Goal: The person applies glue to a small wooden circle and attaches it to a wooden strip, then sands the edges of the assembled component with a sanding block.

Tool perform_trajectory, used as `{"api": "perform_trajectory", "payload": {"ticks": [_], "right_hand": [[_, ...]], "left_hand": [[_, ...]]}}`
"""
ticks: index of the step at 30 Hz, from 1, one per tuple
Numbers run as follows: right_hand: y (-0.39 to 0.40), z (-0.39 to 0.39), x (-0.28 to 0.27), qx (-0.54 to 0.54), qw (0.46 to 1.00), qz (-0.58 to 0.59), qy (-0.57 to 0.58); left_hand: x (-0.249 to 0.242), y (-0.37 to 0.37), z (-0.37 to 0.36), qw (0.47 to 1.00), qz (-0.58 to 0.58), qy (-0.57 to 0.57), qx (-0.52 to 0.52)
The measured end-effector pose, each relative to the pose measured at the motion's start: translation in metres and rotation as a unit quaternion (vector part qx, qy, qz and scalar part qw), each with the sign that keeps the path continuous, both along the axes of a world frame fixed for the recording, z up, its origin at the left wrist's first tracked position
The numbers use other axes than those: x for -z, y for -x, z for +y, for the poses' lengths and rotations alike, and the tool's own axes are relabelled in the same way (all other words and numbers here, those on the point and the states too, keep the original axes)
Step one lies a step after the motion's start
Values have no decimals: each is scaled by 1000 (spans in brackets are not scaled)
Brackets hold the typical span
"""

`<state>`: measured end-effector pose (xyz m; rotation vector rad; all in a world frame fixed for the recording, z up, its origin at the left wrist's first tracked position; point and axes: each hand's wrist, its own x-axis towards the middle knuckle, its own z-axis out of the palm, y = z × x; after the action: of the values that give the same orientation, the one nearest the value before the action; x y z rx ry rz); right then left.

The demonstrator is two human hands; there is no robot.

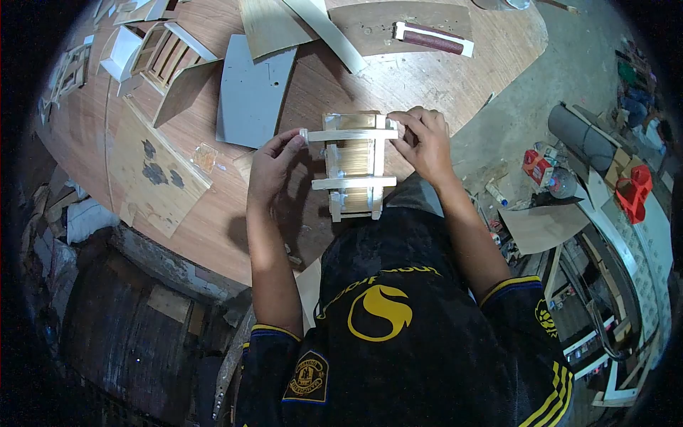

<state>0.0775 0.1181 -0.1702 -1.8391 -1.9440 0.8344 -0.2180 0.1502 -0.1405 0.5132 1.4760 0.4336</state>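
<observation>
A small wooden frame of thin strips, with a slatted panel inside it, is at the table's near edge in front of my body. Two pale crosspieces lie across it: an upper strip and a lower strip. My left hand pinches the left end of the upper strip, where a small whitish bit shows at the fingertips. At the frame's upper right corner, my right hand has its fingers closed around the right end of that strip. Its fingertips are partly hidden.
On the wooden table lie a grey-white board, a thin plywood sheet, and a sanding block with dark red paper. Small wooden structures stand at the far left. Scraps and a red object litter the floor at right.
</observation>
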Motion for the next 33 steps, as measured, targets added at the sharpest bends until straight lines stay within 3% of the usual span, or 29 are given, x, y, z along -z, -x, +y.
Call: {"api": "perform_trajectory", "payload": {"ticks": [12,33], "right_hand": [[-20,5,-19,-13,992,106,70],[-13,7,-32,-20,995,84,41]], "left_hand": [[5,4,-2,1000,3,-14,17],[0,1,2,999,37,-10,37]]}}
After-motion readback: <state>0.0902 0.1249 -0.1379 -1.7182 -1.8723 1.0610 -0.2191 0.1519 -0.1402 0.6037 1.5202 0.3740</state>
